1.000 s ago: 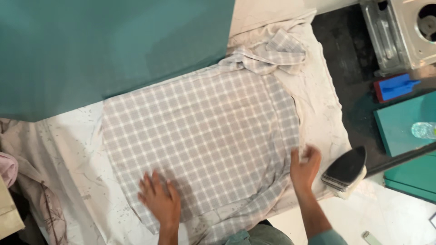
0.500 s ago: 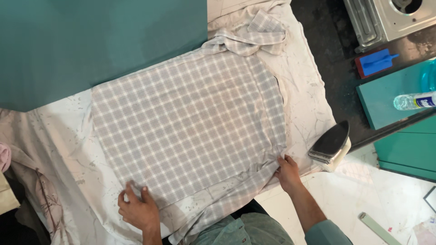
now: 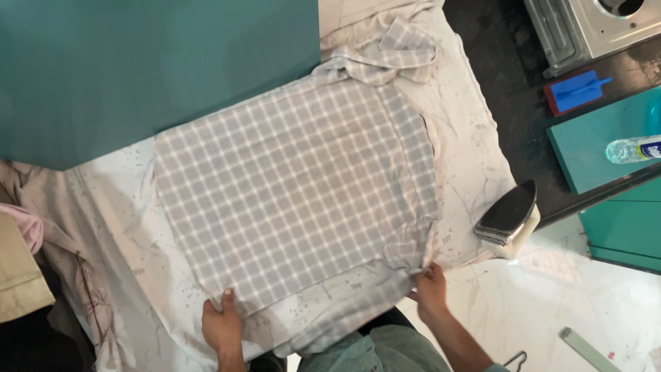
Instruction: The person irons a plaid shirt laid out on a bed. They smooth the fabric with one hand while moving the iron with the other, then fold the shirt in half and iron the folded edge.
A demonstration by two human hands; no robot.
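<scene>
I am watching the left hand (image 3: 222, 325) gripping the near edge of the checked shirt (image 3: 296, 186) at its lower left corner, fingers curled over the fabric and the thumb lying on top. The right hand (image 3: 430, 289) is pinching the shirt's lower right corner, where the cloth is bunching into a small gathered fold. Both hands are clamped on the shirt, well apart from each other, one at each end of the near hem.

The shirt is lying spread flat, grey with a white check, in the middle of the counter, and its collar and sleeves are crumpling into a heap at the far edge. Under it I am seeing a stained white cloth (image 3: 475, 151) covering the counter and hanging over the near side.

Just beyond the right hand, at the cloth's right edge, an iron (image 3: 508, 213) is resting tilted up with its dark soleplate showing, apart from the shirt. Farther right, a clear plastic bottle (image 3: 633, 149) is lying on a teal surface (image 3: 592, 145), and a blue block-shaped tool (image 3: 575, 91) is sitting on the dark floor area beyond it. A large teal panel (image 3: 138, 69) is filling the far left of the view. At the left edge, pinkish crumpled fabric (image 3: 24, 231) is lying beside the counter.
</scene>
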